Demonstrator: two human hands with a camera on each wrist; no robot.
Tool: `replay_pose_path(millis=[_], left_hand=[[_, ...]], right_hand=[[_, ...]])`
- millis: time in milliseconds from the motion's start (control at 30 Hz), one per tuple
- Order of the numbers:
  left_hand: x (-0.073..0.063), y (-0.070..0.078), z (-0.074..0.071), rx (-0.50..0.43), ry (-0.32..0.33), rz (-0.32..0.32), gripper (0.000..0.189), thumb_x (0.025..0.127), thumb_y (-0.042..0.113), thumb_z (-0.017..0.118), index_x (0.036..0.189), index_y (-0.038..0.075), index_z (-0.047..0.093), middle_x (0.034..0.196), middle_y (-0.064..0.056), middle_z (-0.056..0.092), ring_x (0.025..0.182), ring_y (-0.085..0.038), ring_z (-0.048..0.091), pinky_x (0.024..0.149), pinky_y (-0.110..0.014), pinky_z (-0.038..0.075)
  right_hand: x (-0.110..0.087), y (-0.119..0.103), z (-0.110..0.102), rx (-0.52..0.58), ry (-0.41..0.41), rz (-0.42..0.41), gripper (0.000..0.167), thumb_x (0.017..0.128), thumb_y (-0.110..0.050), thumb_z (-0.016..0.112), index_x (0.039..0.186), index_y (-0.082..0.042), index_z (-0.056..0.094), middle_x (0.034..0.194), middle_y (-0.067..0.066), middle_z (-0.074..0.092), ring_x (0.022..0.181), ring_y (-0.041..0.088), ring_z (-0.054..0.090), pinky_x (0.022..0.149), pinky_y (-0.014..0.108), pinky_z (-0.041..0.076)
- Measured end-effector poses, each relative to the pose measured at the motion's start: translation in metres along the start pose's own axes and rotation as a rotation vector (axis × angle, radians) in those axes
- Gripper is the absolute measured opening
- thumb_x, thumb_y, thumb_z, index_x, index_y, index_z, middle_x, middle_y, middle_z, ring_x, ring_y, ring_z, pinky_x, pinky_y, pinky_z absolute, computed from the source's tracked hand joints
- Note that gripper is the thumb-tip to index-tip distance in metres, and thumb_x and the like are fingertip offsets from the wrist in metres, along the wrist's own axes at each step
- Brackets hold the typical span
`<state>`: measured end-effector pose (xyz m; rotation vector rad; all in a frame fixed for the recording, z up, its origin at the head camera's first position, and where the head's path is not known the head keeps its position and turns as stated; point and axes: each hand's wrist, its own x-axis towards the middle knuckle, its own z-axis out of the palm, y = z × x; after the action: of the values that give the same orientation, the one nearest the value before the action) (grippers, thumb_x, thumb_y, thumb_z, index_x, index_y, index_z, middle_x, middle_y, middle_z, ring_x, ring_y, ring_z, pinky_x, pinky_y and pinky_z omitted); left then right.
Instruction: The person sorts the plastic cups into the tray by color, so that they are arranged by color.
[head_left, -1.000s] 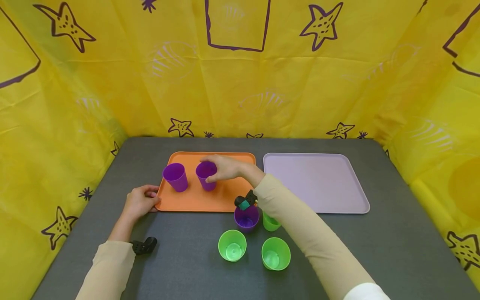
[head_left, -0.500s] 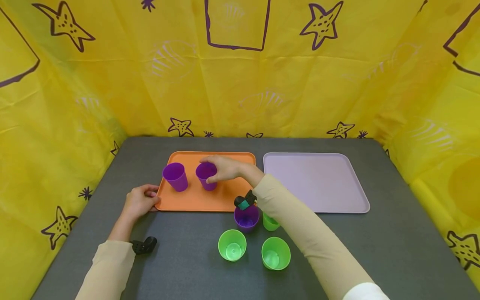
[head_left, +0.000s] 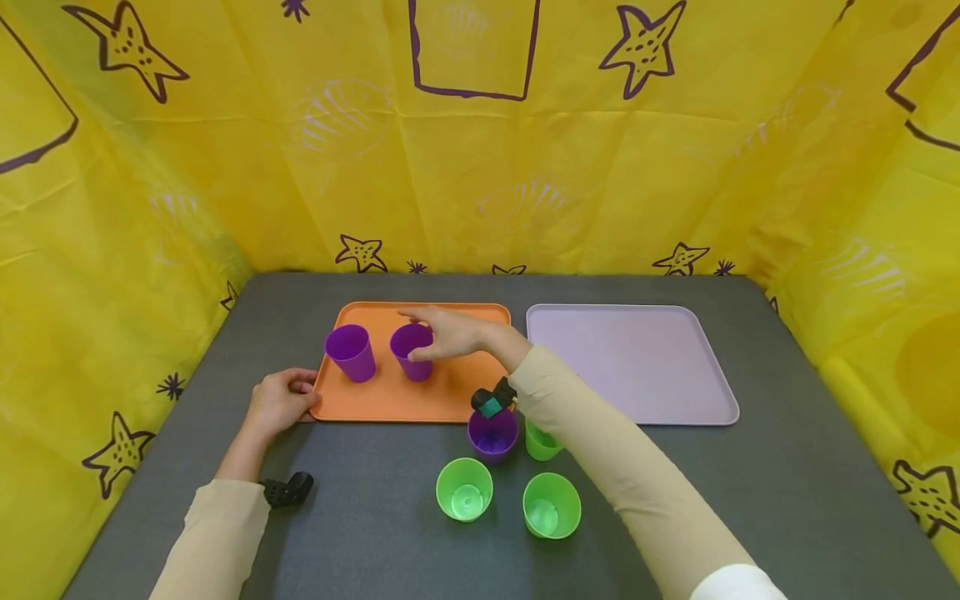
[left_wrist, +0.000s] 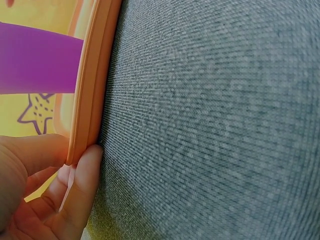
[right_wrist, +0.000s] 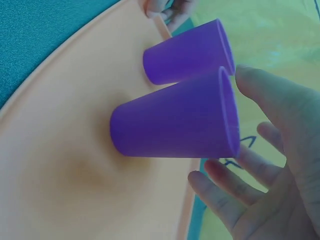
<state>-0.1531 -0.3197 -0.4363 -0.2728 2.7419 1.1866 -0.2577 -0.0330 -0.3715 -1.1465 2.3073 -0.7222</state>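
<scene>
My left hand (head_left: 279, 403) pinches the left front corner of the orange tray (head_left: 457, 404); in the left wrist view the thumb lies over the rim and a finger beneath it. Two purple cups stand upright on this tray. The outer one is the left purple cup (head_left: 352, 354). Beside it, the second purple cup (head_left: 415, 367) has my right hand (head_left: 453, 333) at its rim. In the right wrist view that hand's thumb (right_wrist: 260, 85) and fingers (right_wrist: 220, 197) are spread, with gaps between them and the cup (right_wrist: 170, 122).
A third purple cup (head_left: 492, 442) stands before the orange tray, partly under the right wrist's camera (head_left: 491, 402). Near it are three green cups: one (head_left: 542, 446) partly behind the sleeve, one (head_left: 465, 492) and another (head_left: 552, 507) in front. A lilac tray (head_left: 630, 358) lies at the right.
My right hand's fingers have loosened from the second purple cup and lifted slightly at its rim. The cup stays standing on the tray. My left hand keeps its place on the corner.
</scene>
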Motion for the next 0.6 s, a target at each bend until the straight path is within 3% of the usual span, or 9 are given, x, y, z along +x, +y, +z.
replay_pose_path(millis=[233, 600], left_hand=[[0.000, 0.001, 0.001, 0.001, -0.003, -0.003, 0.041, 0.082, 0.007, 0.063, 0.119, -0.008, 0.052, 0.093, -0.019, 0.062, 0.061, -0.014, 0.063, 0.054, -0.029, 0.056], [-0.001, 0.001, 0.001, -0.009, 0.006, 0.013, 0.042, 0.081, 0.005, 0.063, 0.119, -0.009, 0.052, 0.092, -0.019, 0.062, 0.059, -0.014, 0.063, 0.053, -0.029, 0.055]], right_hand=[[-0.011, -0.007, -0.013, -0.041, 0.050, -0.028, 0.070, 0.087, -0.026, 0.061, 0.145, -0.011, 0.025, 0.142, 0.010, 0.036, 0.125, 0.025, 0.044, 0.101, 0.029, 0.039], [-0.039, -0.023, -0.022, -0.143, 0.078, -0.141, 0.059, 0.086, -0.028, 0.063, 0.137, -0.010, 0.040, 0.134, 0.008, 0.043, 0.119, 0.019, 0.046, 0.098, 0.028, 0.040]])
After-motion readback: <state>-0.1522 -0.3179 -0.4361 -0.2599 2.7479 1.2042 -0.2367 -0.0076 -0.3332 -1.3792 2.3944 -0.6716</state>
